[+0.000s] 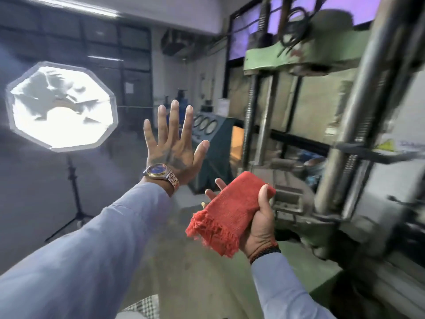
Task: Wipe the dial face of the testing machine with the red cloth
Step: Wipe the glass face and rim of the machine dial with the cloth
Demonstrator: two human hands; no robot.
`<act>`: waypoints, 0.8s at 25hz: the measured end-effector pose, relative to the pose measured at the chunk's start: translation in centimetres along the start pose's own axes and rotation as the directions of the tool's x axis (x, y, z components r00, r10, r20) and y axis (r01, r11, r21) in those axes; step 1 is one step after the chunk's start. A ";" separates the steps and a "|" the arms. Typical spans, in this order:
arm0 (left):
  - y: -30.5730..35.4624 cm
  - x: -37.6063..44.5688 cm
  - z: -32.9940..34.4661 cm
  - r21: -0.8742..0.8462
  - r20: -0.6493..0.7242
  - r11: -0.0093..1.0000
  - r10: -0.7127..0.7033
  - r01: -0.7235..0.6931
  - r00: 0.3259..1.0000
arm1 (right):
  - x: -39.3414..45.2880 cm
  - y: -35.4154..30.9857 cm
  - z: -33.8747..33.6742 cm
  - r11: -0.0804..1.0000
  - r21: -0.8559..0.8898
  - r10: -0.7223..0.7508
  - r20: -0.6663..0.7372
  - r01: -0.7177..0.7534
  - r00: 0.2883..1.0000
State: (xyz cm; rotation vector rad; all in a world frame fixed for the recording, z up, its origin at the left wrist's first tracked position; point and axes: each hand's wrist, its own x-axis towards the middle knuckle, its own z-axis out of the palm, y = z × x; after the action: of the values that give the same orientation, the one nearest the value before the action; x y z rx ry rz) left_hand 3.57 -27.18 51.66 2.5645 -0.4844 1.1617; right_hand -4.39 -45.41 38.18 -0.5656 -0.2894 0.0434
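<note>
Head view, right hand: my right hand (257, 217) lies palm up under the folded red cloth (230, 210), thumb pressed on its top edge and fingers showing past its far side, so it grips the cloth.
Head view, left hand: my left hand (174, 146) is raised with all fingers spread wide, holding nothing; a wristwatch (161, 172) sits at the cuff.
Cloth position: low and centre in front of me, just beside the green testing machine (322, 157) frame but touching none of it.
Dial face: I see a row of round gauges (204, 124) on a dark green cabinet (216, 155) further back, well apart from the cloth; whether one of these is the dial meant, I cannot tell.
Cloth handling: I judge it light, soft and limp, with a loose fringe (207, 231) hanging at the near end; it will not slip easily.
Where to hold: bunched in the palm, as a flat pad behind the fingers, fringe tucked away from the dial.
Dial handling: probably glass-fronted, so I would press lightly.
Surroundings: a lit octagonal softbox (62, 107) stands on the left.
</note>
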 end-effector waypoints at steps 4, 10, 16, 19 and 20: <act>13.2 0.6 -2.6 -0.199 -0.027 0.962 0.186 -0.188 0.982 | -10.1 -10.0 1.6 0.954 -0.162 -0.276 -0.140 0.253 0.951; 37.8 -2.6 -8.1 -0.513 -0.140 0.739 0.429 -0.436 0.892 | -30.5 -25.4 3.1 0.782 -0.336 -0.611 -0.248 0.525 0.752; 58.3 -10.3 -11.5 -0.657 -0.239 0.521 0.541 -0.545 0.806 | -49.8 -35.7 3.8 0.548 -0.587 -0.837 -0.375 0.596 0.399; 69.1 -14.8 -13.6 -0.670 -0.262 0.443 0.609 -0.595 0.748 | -58.7 -41.1 2.9 0.453 -0.675 -0.886 -0.415 0.582 0.208; 72.2 -16.0 -14.0 -0.683 -0.261 0.421 0.623 -0.597 0.738 | -61.1 -42.7 2.7 0.434 -0.703 -0.892 -0.425 0.563 0.157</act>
State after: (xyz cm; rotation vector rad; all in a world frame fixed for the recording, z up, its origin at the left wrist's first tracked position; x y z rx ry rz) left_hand -45.48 -84.02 56.76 1.6728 -1.6405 0.8100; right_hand -65.32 -87.38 47.34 -0.7278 0.3384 -1.3266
